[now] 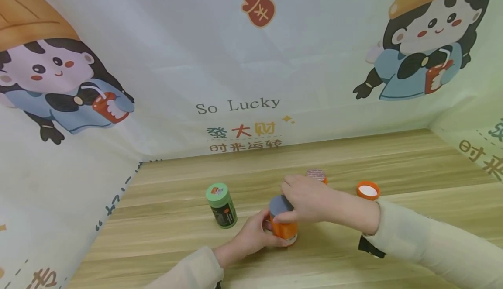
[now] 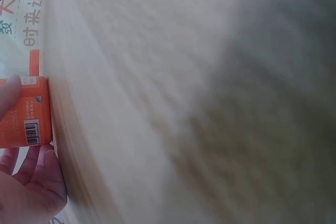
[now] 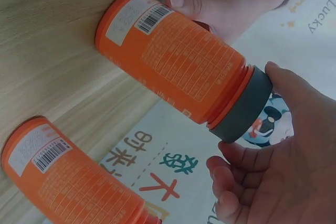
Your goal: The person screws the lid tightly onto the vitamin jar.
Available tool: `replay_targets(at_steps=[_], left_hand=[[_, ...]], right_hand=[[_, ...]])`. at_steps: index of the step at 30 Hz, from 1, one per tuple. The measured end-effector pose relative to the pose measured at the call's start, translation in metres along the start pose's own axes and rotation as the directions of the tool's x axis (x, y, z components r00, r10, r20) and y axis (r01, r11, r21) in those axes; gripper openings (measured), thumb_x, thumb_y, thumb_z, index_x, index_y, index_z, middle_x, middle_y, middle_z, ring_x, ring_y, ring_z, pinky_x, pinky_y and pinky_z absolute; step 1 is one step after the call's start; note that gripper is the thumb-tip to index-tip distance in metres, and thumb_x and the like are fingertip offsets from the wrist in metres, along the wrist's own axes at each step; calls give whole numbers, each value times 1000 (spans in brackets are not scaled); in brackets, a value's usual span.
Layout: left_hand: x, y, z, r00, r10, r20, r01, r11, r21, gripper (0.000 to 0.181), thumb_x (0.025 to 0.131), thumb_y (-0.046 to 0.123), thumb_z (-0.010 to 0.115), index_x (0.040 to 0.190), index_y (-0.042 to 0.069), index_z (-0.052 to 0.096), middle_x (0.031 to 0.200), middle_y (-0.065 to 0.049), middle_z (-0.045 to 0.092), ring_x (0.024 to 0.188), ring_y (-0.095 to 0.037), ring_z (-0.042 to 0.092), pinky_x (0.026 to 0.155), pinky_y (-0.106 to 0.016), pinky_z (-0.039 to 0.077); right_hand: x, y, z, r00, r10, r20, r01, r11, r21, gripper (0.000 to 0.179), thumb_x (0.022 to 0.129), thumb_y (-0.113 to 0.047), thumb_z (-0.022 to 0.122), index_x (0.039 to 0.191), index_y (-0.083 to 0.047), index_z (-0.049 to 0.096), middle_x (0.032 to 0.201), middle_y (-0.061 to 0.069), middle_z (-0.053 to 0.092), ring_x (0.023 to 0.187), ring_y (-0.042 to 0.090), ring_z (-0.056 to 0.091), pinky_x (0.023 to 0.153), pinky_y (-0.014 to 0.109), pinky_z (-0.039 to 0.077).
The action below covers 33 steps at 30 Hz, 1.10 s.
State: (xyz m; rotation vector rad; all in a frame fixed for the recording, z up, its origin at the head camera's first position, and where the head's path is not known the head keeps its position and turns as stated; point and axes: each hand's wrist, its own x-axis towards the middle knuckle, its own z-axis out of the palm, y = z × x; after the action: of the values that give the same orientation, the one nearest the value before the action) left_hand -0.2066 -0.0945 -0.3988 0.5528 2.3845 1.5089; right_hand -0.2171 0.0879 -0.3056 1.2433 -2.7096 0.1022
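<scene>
An orange jar (image 1: 284, 232) with a dark grey lid (image 3: 244, 106) stands on the wooden table. My left hand (image 1: 255, 234) holds its body low down, with the thumb on the near side. Over the top, my right hand (image 1: 308, 199) pinches the grey lid between thumb and fingertips. In the right wrist view the lid sits on the jar's neck, a thin orange gap showing beneath it. Behind my right hand stands a second orange jar (image 3: 79, 177), mostly hidden in the head view, with a brick-patterned top (image 1: 316, 175).
A green jar (image 1: 222, 206) with a light green lid stands left of my hands. To the right lies an orange cap (image 1: 368, 190), white inside facing up. Printed cloth walls (image 1: 177, 62) enclose the table's back and sides.
</scene>
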Motion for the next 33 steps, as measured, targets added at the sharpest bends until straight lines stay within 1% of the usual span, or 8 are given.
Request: replay_targets(at_steps=[7,10,13,16,19,22,26,33], left_hand=[[1,0,0,1000,-1,-5,2,1000,22,58,69,9,79,120,3,52,105,-7,62,84,-14,55,71,-21,47],[0,1,0,1000,-1,-7,1,1000,19,59,68,8,79,120,3,52,104,-7,62,84,-14,56,71,-21,47],[0,1,0,1000,2,-2,-2,1000,8,59,69,8,79,121,3,52,106,-7,62,85,-14,57,73,-21,48],[0,1,0,1000,-1,2,1,1000,-3,60,69,8,79,122,3,51,107,-8,61,85,-14,56,74,-23,47],[0,1,0,1000,-8,1,8,1000,-6,59,69,9,79,121,2,51,107,-8,61,85,-14,55,75,-25,47],[0,2,0,1000,-12,1,12,1000,-6,58,69,10,79,120,2,51,107,-8,61,84,-15,55,75,-26,46],[0,2,0,1000,-10,3,10,1000,2,59,70,10,79,121,3,51,107,-8,62,84,-14,55,75,-26,47],[0,2,-1,1000,-8,5,8,1000,16,59,70,9,79,121,2,51,106,-7,61,84,-15,54,74,-25,46]], right_hand=[[0,-1,1,996,84,20,-84,996,18,64,75,-63,58,92,-1,60,81,3,51,70,14,46,53,25,39],[-2,2,-1,995,92,42,-93,995,42,72,75,-66,56,101,2,60,91,8,56,80,19,53,63,31,46],[-2,7,-6,999,22,40,-27,992,125,72,78,-60,58,113,2,56,109,13,56,100,26,54,82,38,47],[-2,14,-12,992,-121,42,108,965,239,62,83,-43,63,128,-2,48,133,15,44,121,29,43,97,42,39],[-3,21,-16,955,-286,74,252,919,304,48,86,-19,63,130,-8,47,142,13,35,128,28,37,101,40,37],[-3,25,-19,913,-391,120,340,889,309,42,87,-1,57,128,-10,51,142,14,36,127,27,39,100,37,39],[-3,28,-21,883,-443,158,390,877,281,45,86,9,53,127,-9,53,138,16,42,124,29,44,99,37,40],[-1,28,-19,875,-451,173,415,886,208,46,83,11,56,125,-6,54,132,16,48,119,29,48,97,35,42]])
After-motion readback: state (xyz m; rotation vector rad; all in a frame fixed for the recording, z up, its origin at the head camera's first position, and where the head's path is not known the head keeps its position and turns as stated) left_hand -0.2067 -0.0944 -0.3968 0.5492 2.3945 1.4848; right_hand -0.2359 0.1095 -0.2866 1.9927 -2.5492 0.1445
